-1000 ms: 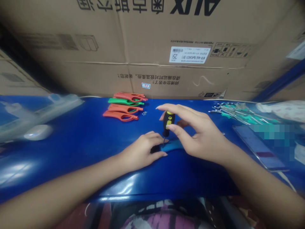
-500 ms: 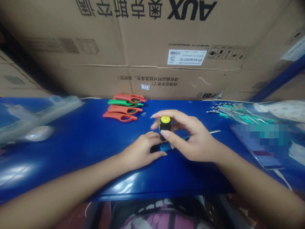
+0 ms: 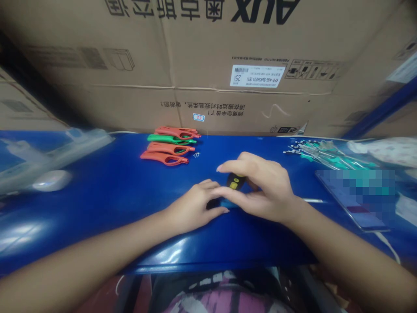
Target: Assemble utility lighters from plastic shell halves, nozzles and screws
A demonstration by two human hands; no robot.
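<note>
My right hand (image 3: 260, 187) is curled over a short screwdriver with a black and yellow handle (image 3: 235, 181), which lies low under the palm. My left hand (image 3: 195, 206) rests fingers-down on the blue table (image 3: 107, 191), pressing on a small blue plastic part (image 3: 224, 203) that is mostly hidden between the two hands. The fingertips of both hands meet over that part. A thin metal blade (image 3: 312, 201) pokes out to the right of my right hand.
Orange and green plastic handles (image 3: 171, 145) lie stacked at the back of the table, with small screws (image 3: 196, 154) beside them. A pile of metal blades with green parts (image 3: 325, 153) lies at the right, near a blurred flat item (image 3: 358, 195). Cardboard boxes (image 3: 208, 65) wall the back.
My right hand has lowered and tipped the screwdriver from upright down toward the table, closing over it. The left hand has stayed in place on the blue part.
</note>
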